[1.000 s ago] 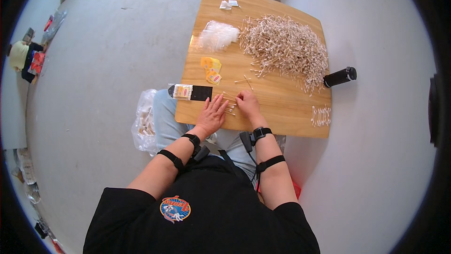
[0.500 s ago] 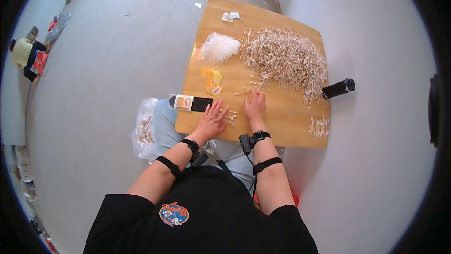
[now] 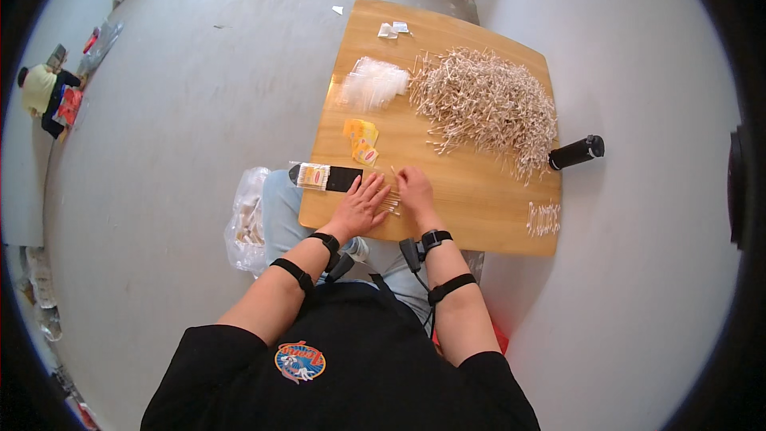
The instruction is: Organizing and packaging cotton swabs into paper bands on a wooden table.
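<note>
Near the front edge of the wooden table, in the head view, the right hand has come back beside the left hand; half a second ago it was at the loose swabs farther in, which no longer lie there. Its fingers are pinched shut — a cotton swab seems to poke out past them, though how many they hold I cannot tell. The left hand lies open, fingers spread over a short row of swabs. So the swab is now close to that row, right of the black strip and packet; the big heap sits well apart.
</note>
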{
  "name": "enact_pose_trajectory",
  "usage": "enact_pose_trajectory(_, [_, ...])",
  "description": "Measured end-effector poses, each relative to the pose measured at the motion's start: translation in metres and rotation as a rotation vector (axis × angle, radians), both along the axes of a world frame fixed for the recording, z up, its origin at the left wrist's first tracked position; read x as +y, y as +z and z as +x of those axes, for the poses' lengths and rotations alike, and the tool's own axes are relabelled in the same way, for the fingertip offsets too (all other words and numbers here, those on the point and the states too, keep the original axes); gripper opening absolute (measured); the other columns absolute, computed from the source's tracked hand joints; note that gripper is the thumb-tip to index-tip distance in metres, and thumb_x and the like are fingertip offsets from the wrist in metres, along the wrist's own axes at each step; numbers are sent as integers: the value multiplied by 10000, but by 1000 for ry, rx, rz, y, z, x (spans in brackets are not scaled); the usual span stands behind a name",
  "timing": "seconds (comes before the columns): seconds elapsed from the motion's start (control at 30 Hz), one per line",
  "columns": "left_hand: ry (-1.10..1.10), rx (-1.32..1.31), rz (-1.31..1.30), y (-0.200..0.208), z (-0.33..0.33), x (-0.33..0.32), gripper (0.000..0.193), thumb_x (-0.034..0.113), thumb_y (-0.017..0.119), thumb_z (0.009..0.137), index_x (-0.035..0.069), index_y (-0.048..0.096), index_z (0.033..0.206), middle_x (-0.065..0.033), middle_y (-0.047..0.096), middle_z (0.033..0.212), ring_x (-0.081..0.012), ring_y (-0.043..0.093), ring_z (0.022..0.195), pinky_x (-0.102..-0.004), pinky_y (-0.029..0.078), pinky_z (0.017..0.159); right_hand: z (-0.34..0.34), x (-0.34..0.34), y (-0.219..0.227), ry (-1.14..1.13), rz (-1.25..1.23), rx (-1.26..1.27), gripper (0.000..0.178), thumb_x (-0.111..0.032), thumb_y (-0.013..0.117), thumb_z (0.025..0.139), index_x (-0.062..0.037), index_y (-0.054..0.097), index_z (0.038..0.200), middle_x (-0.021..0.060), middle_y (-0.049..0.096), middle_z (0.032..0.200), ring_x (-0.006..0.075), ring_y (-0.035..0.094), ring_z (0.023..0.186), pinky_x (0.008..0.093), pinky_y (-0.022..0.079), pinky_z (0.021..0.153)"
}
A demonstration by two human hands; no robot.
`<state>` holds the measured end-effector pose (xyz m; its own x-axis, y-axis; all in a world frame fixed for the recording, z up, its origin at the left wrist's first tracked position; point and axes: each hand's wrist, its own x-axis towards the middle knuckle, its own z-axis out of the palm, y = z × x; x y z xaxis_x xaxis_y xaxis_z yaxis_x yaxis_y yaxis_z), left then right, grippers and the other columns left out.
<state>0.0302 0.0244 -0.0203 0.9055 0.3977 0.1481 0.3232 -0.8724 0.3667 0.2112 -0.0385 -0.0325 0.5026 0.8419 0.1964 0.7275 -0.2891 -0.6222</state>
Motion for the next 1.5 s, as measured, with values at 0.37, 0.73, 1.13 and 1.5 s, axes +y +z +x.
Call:
enact_pose_trajectory(0.37, [1,-15,1,-2,-3,1,609,422,557,916,98,464,1423,-138,333,1551,-290,272,1456,-479,172,1194,-11,11,30,-222,-193,-183,304,-296,648,870,-30,577,1000,183,604,1031,358,600,973,455,504,818])
enact_pose_trajectory(0.73, [-13,55,-5,1,-1,1,651,422,539,911,101,410,1462,-132,318,1562,-287,242,1470,-480,148,1202,-21,28,21,-164,-303,-162,264,-204,656,869,-50,540,1049,192,585,1084,372,620,978,460,527,812])
enact_pose_trajectory(1.13, [-7,12,11,-1,-2,1,664,422,568,900,120,407,1469,-144,292,1570,-282,237,1473,-483,158,1196,-3,-7,14,-130,-112,-95,103,-194,698,826,-108,644,843,86,627,902,313,611,878,436,502,750])
enact_pose_trajectory(1.5, [0,5,1,-2,-1,0,698,416,568,901,98,366,1489,-159,261,1581,-307,220,1476,-482,148,1200,-9,-4,18,64,-106,113,80,-170,681,830,-92,676,845,104,639,916,321,632,853,427,521,721])
